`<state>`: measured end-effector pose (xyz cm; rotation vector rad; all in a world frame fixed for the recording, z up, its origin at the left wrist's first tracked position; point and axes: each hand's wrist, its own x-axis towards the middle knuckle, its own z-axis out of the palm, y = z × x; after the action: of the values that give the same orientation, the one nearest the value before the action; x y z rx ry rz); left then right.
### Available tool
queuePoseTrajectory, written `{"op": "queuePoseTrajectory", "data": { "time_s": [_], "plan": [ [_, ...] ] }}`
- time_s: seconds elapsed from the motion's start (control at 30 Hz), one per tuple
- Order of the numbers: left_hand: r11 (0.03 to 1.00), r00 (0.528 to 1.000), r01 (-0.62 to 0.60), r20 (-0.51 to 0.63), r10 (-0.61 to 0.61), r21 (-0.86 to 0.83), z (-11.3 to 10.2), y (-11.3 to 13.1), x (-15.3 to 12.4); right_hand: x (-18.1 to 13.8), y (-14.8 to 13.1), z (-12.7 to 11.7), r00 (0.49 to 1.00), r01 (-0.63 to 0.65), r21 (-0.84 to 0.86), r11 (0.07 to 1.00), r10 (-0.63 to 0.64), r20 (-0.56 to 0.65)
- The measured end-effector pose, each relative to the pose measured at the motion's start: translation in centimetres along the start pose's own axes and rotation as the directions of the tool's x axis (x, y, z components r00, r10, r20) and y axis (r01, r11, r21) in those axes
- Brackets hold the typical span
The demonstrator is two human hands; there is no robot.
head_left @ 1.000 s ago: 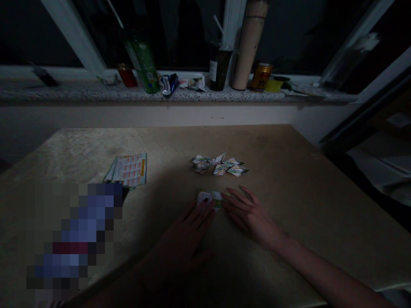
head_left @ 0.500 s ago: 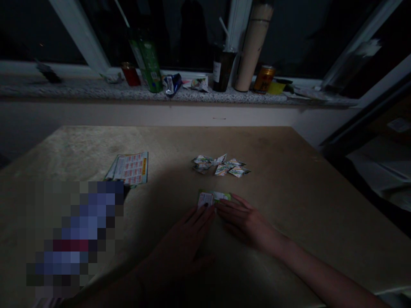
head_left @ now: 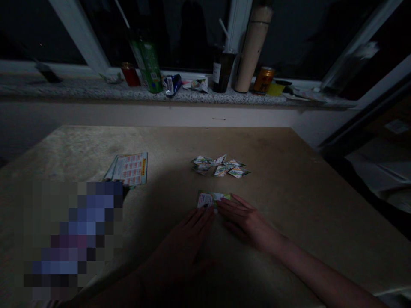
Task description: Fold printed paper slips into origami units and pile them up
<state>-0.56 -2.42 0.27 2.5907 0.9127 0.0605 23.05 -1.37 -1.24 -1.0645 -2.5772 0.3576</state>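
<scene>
A small folded printed paper [head_left: 206,199], white and green, lies flat on the table in front of me. My left hand [head_left: 188,231] rests its outstretched fingertips on the near left edge of it. From the right, my right hand [head_left: 242,215] lays straight fingers over the paper's right part and hides some of it. Both hands meet close together at its middle. Just beyond the paper sit several folded pointed paper pieces [head_left: 221,166] in a loose group. Shadow covers much of my left hand and forearm.
A small stack of printed sheets [head_left: 130,168] lies on the table [head_left: 276,171] at left, beside a pixelated blue object [head_left: 83,226]. The windowsill [head_left: 192,98] holds a green bottle [head_left: 150,64], a tall beige flask [head_left: 253,51], an orange can [head_left: 263,80] and crumpled wrappers [head_left: 173,84].
</scene>
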Motion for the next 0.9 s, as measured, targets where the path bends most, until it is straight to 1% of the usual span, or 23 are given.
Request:
{"op": "queuePoseTrajectory", "data": {
  "time_s": [0.37, 0.53, 0.63, 0.77, 0.9],
  "plan": [
    [0.999, 1.0, 0.009, 0.016, -0.01, 0.04, 0.2, 0.0, -0.1, -0.2, 0.1, 0.1, 1.0, 0.019, -0.04, 0.999, -0.019, -0.004],
    [1.0, 1.0, -0.009, -0.026, 0.009, 0.016, 1.0, -0.2, -0.2, -0.1, -0.3, 0.0, 1.0, 0.013, -0.052, 0.999, -0.013, -0.003],
    [1.0, 1.0, -0.014, -0.021, 0.014, 0.017, 1.2, -0.3, -0.3, -0.1, -0.3, -0.2, 1.0, 0.018, -0.05, 0.999, -0.019, -0.011],
    [1.0, 1.0, 0.001, -0.001, -0.001, 0.02, 1.0, -0.2, -0.2, -0.1, 0.1, -0.4, 0.999, 0.035, -0.055, 0.998, -0.037, -0.033],
    [1.0, 1.0, 0.006, 0.006, -0.006, 0.005, 0.8, -0.2, 0.0, -0.2, 0.5, -0.4, 0.999, 0.0, -0.073, 0.997, -0.004, -0.052]
  ]
}}
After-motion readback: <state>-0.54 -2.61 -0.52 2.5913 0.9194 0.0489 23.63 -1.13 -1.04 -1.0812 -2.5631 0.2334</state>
